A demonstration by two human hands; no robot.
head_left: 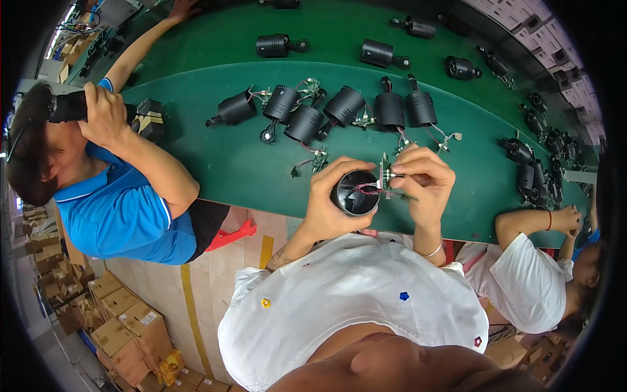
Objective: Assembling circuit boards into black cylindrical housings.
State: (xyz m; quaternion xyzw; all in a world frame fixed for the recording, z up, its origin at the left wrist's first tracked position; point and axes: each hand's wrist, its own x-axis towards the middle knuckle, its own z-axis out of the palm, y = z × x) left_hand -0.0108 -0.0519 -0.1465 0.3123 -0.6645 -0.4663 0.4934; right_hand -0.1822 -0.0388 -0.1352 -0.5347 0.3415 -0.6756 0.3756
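Note:
My left hand (320, 208) wraps around a black cylindrical housing (351, 208), its open end facing up. Reddish wires (368, 188) come out of it and lead to a small green circuit board (384, 171), which my right hand (428, 184) pinches upright by its edge, just beside the rim. Beyond my hands, several similar housings lie on the green table. Among them are one at the left (237, 109), one in the middle (345, 104) and one at the right (420, 108). Some have boards dangling on wires, such as the loose board (319, 160) near my left hand.
More black housings (377, 52) lie on the far green surface, and a cluster of them (539, 179) sits at the right. A person in a blue shirt (130, 222) holds a black cylinder at my left. Another, in white (532, 287), sits at my right. Cardboard boxes (127, 326) stand behind.

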